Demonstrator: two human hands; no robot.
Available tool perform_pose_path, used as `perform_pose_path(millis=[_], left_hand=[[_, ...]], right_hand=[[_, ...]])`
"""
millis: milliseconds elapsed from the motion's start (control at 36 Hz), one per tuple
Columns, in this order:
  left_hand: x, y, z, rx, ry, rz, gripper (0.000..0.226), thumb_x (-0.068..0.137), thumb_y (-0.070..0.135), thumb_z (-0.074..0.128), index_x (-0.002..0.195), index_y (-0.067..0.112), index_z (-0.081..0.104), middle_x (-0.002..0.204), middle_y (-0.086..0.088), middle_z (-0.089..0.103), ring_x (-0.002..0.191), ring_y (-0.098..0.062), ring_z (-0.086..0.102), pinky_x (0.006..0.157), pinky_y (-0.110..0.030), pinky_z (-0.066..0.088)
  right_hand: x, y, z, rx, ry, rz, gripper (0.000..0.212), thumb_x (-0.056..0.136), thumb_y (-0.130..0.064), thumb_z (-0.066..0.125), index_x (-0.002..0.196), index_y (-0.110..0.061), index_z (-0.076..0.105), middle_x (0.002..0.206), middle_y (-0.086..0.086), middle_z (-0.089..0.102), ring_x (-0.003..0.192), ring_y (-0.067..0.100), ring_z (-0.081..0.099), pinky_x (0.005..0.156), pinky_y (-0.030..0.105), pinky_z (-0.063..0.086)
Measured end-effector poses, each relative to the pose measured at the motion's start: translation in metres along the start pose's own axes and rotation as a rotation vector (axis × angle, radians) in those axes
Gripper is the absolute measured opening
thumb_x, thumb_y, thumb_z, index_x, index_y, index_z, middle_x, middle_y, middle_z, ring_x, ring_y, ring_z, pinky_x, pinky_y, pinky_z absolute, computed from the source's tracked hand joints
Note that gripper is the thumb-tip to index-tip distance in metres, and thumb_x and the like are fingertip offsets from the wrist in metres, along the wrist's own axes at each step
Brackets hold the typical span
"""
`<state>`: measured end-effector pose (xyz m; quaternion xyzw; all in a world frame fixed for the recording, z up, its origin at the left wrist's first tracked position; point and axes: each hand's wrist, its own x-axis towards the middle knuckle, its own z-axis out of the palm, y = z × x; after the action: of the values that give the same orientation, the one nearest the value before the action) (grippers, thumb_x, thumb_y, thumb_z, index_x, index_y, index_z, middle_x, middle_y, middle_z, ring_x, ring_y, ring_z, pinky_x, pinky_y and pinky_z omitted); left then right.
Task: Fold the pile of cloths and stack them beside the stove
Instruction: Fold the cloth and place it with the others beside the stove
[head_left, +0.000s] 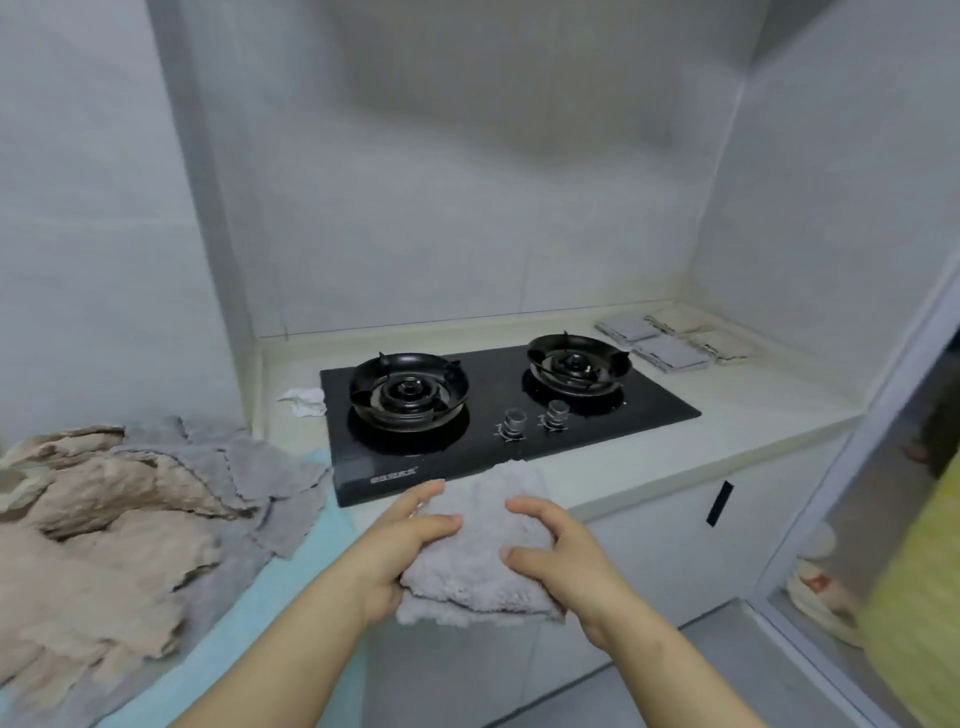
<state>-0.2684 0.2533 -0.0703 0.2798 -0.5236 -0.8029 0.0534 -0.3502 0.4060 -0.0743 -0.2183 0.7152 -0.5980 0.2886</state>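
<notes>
Both our hands, left hand (410, 540) and right hand (561, 551), clasp a folded grey cloth (478, 551) low in the frame's centre, fingers curled onto its edges. Just above it sits the black stove (649, 410). At lower left we see the unfolded pile (119, 509); at upper right, four folded cloths (675, 340) lie beside the stove. A white rag (306, 400) touches the stove's left edge.

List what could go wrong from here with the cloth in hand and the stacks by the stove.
1. The grey cloth is held between the left hand and right hand in the air off the counter edge; it could unfold or drop.
2. Reaching the folded stacks probably means passing over the stove; the cloth might snag a burner grate.
</notes>
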Motion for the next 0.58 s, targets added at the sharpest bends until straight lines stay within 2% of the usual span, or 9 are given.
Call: perform_pose_path(millis=[56,111,194,278,333,389,444,500,583], left_hand=[[0.021,-0.003,0.040,0.041,-0.037,-0.002,0.037,0.087,0.000,0.057,0.116,0.024,0.056,0.104,-0.013,0.065,0.083,-0.028,0.065,0.068,-0.032,0.055],[0.042,-0.005,0.076,0.067,-0.032,-0.008,0.033,0.087,-0.004,0.055,0.110,0.020,0.059,0.100,-0.013,0.064,0.079,-0.027,0.064,0.065,-0.030,0.054],[0.076,-0.007,0.121,0.062,0.005,-0.026,0.029,0.086,-0.006,0.056,0.104,0.018,0.060,0.105,-0.017,0.064,0.080,-0.029,0.064,0.067,-0.031,0.054],[0.109,-0.010,0.155,0.062,0.044,-0.037,0.031,0.086,-0.005,0.056,0.110,0.014,0.058,0.110,-0.021,0.064,0.091,-0.032,0.064,0.079,-0.036,0.052],[0.129,-0.011,0.174,0.065,0.054,-0.054,0.033,0.086,-0.005,0.055,0.114,0.012,0.057,0.113,-0.021,0.063,0.102,-0.034,0.062,0.088,-0.039,0.050],[0.148,-0.010,0.191,0.062,0.062,-0.070,0.036,0.086,-0.006,0.053,0.117,0.011,0.056,0.114,-0.021,0.062,0.103,-0.035,0.061,0.085,-0.038,0.051],[0.166,-0.005,0.208,0.081,0.049,-0.070,0.038,0.087,-0.007,0.050,0.119,0.012,0.054,0.111,-0.018,0.061,0.091,-0.030,0.063,0.070,-0.030,0.054],[0.185,0.001,0.222,0.114,0.007,-0.070,0.038,0.088,-0.006,0.047,0.119,0.015,0.054,0.106,-0.013,0.061,0.080,-0.023,0.061,0.059,-0.025,0.053],[0.220,0.010,0.243,0.110,-0.061,-0.128,0.032,0.088,0.001,0.052,0.116,0.016,0.059,0.102,-0.010,0.065,0.080,-0.021,0.063,0.059,-0.025,0.053]], right_hand=[[0.010,0.002,-0.040,-0.024,0.028,-0.010,0.044,0.082,-0.003,0.063,0.105,-0.038,0.054,0.117,-0.006,0.057,0.107,0.013,0.059,0.084,0.022,0.052],[0.019,0.002,-0.078,-0.017,0.058,-0.011,0.044,0.082,-0.003,0.063,0.108,-0.038,0.053,0.116,-0.007,0.057,0.108,0.013,0.058,0.087,0.023,0.051],[0.036,0.006,-0.134,0.037,0.094,0.005,0.037,0.084,-0.007,0.063,0.106,-0.036,0.058,0.112,-0.013,0.058,0.103,0.006,0.057,0.081,0.018,0.049],[0.055,0.013,-0.180,0.101,0.128,0.066,0.029,0.086,-0.008,0.061,0.105,-0.029,0.064,0.113,-0.012,0.060,0.101,0.005,0.058,0.078,0.019,0.047],[0.067,0.016,-0.205,0.104,0.146,0.084,0.027,0.087,-0.007,0.061,0.107,-0.025,0.063,0.109,-0.012,0.059,0.098,0.004,0.057,0.073,0.015,0.045],[0.081,0.019,-0.226,0.112,0.165,0.092,0.029,0.087,-0.006,0.061,0.110,-0.023,0.062,0.106,-0.013,0.058,0.092,-0.001,0.055,0.065,0.009,0.044],[0.097,0.023,-0.244,0.123,0.183,0.103,0.029,0.086,-0.007,0.062,0.108,-0.025,0.062,0.115,-0.007,0.058,0.102,0.008,0.058,0.080,0.020,0.049],[0.113,0.025,-0.261,0.117,0.201,0.110,0.028,0.086,-0.008,0.063,0.103,-0.030,0.062,0.122,-0.005,0.057,0.112,0.016,0.056,0.098,0.034,0.046],[0.140,0.026,-0.286,0.081,0.222,0.105,0.029,0.085,-0.010,0.063,0.099,-0.035,0.062,0.121,-0.008,0.055,0.109,0.017,0.057,0.101,0.042,0.046]])
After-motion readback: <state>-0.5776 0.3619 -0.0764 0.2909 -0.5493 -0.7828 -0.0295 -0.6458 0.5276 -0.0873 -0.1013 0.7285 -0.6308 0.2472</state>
